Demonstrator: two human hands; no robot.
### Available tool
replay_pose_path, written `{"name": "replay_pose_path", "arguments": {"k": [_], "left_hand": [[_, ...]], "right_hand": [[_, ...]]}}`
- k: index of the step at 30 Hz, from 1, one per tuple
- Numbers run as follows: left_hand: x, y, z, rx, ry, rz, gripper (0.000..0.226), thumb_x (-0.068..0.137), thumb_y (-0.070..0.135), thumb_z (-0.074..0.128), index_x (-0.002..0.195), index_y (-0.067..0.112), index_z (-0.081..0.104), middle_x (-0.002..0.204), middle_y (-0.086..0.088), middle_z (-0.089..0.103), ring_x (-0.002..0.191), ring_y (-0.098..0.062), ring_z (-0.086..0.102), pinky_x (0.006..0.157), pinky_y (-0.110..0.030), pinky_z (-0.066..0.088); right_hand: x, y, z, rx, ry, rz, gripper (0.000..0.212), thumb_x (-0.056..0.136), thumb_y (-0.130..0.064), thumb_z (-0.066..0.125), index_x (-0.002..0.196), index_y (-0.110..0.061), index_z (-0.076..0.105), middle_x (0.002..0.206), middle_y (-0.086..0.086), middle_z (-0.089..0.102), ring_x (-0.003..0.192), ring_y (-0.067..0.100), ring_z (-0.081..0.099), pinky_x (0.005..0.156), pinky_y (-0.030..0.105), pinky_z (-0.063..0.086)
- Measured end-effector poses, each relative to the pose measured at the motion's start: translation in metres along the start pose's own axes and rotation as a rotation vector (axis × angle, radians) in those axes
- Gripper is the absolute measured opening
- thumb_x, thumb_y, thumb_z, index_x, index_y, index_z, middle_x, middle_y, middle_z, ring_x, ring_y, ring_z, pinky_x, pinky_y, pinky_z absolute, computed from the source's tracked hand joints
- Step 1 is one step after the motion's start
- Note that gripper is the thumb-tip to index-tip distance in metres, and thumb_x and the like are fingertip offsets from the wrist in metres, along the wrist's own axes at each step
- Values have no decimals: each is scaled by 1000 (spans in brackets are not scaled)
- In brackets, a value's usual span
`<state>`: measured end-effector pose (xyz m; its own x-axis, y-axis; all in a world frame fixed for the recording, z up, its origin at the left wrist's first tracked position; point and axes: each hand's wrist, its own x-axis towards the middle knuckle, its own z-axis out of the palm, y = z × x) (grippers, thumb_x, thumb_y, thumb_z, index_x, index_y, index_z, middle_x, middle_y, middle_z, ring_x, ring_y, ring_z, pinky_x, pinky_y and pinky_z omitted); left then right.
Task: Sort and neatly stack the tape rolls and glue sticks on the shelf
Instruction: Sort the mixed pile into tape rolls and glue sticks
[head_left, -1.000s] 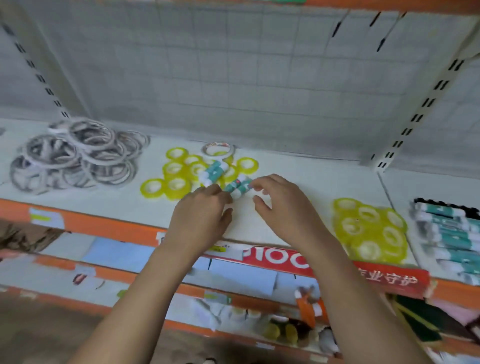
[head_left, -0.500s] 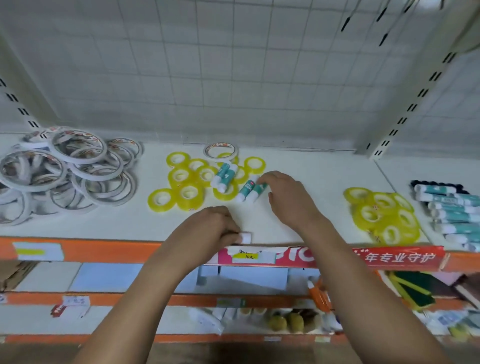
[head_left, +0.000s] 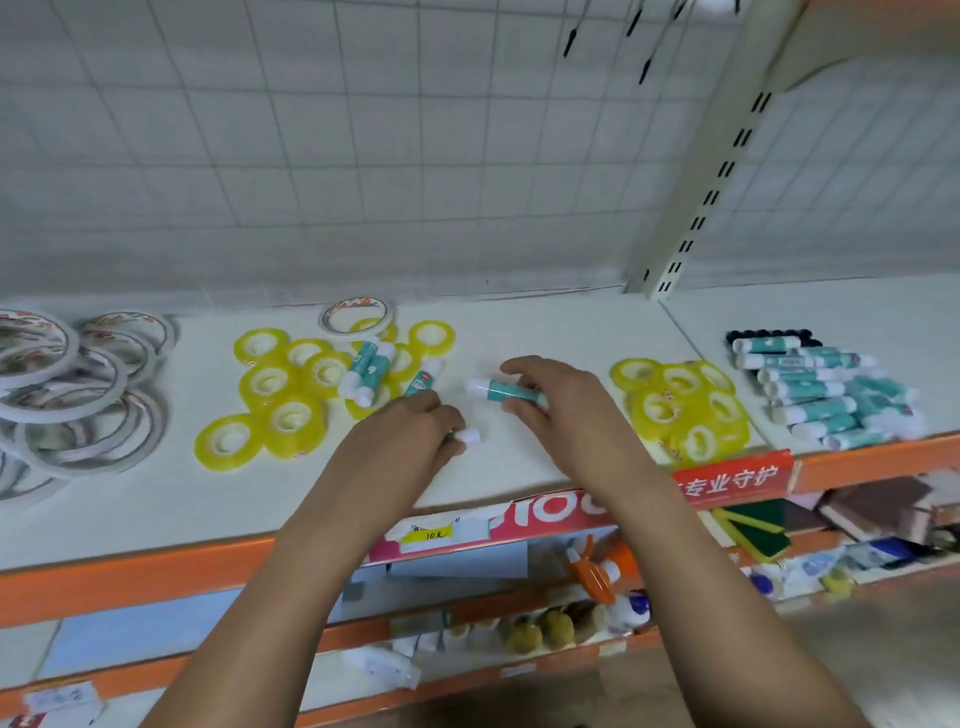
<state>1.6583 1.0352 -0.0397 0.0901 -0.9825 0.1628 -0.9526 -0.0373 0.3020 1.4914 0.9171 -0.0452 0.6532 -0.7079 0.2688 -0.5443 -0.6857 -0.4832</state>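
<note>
On the white shelf (head_left: 519, 332), my right hand (head_left: 556, 400) pinches a teal-and-white glue stick (head_left: 498, 389) lying crosswise. My left hand (head_left: 410, 441) is curled round another glue stick, only its white cap (head_left: 470, 438) showing. Three more glue sticks (head_left: 366, 371) lie on a loose group of yellow tape rolls (head_left: 285, 395). A second clump of yellow tape rolls (head_left: 685, 405) sits to the right, and beyond it a pile of glue sticks (head_left: 821, 395). Large white tape rings (head_left: 67, 395) lie heaped at the far left.
One white tape ring (head_left: 356, 314) leans on the yellow rolls at the back. A slotted upright post (head_left: 696, 208) divides the shelf bays. The orange shelf edge (head_left: 156, 571) carries a red label strip (head_left: 727, 480). Lower shelves hold assorted goods.
My right hand has drawn one glue stick rightward, away from the yellow rolls. My left hand, near the front edge before, now sits farther back holding a glue stick.
</note>
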Motion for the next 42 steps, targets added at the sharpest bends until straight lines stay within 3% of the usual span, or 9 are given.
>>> {"name": "replay_pose_path", "arguments": {"k": [7, 10, 14, 22, 28, 34, 38, 42], "left_hand": [[53, 82, 15, -46, 92, 246, 23, 97, 35, 56, 114, 24, 67, 105, 3, 59, 98, -22, 57, 76, -39, 50], [79, 130, 26, -38, 134, 345, 20, 95, 33, 58, 107, 23, 70, 97, 2, 62, 89, -23, 60, 64, -36, 50], [114, 190, 49, -65, 130, 417, 20, 91, 32, 60, 105, 22, 71, 94, 1, 62, 84, -24, 60, 63, -36, 50], [168, 269, 86, -51, 115, 452, 18, 93, 28, 64, 108, 21, 71, 98, 0, 62, 89, -24, 60, 67, -40, 52], [200, 313, 104, -38, 95, 435, 20, 93, 28, 63, 110, 20, 71, 101, -1, 63, 95, -26, 61, 72, -38, 51], [239, 359, 117, -37, 31, 460, 29, 101, 33, 48, 123, 25, 63, 116, 3, 58, 107, -18, 52, 84, -33, 42], [264, 383, 134, 17, -62, 495, 29, 102, 33, 45, 125, 27, 61, 116, 5, 56, 107, -16, 51, 83, -30, 39], [281, 398, 149, 44, -131, 523, 29, 101, 31, 48, 127, 28, 61, 117, 7, 58, 106, -15, 51, 81, -28, 38]], "right_hand": [[-58, 62, -72, -57, 195, 152, 25, 91, -12, 65, 117, -14, 65, 109, 0, 61, 98, 16, 58, 82, 19, 40], [-87, 97, -103, -59, 244, 222, 26, 94, -13, 63, 120, -17, 63, 111, -3, 60, 101, 13, 56, 85, 18, 40], [-113, 148, -137, -77, 291, 286, 29, 93, -10, 62, 120, -19, 63, 114, -5, 61, 106, 16, 56, 90, 25, 42], [-126, 233, -185, -126, 293, 336, 30, 93, -12, 63, 121, -22, 64, 120, -5, 62, 113, 15, 54, 96, 21, 39], [-125, 284, -209, -117, 366, 432, 27, 90, -13, 66, 116, -19, 68, 113, -3, 65, 105, 17, 57, 87, 19, 38], [-126, 334, -223, -151, 405, 555, 22, 89, -15, 66, 111, -14, 70, 106, 3, 68, 93, 22, 60, 81, 29, 47], [-122, 362, -223, -147, 380, 618, 23, 90, -19, 63, 112, -16, 69, 105, 3, 70, 91, 23, 62, 78, 37, 53], [-118, 376, -223, -122, 353, 618, 21, 91, -20, 64, 111, -14, 69, 101, 5, 71, 90, 24, 63, 79, 37, 52]]}}
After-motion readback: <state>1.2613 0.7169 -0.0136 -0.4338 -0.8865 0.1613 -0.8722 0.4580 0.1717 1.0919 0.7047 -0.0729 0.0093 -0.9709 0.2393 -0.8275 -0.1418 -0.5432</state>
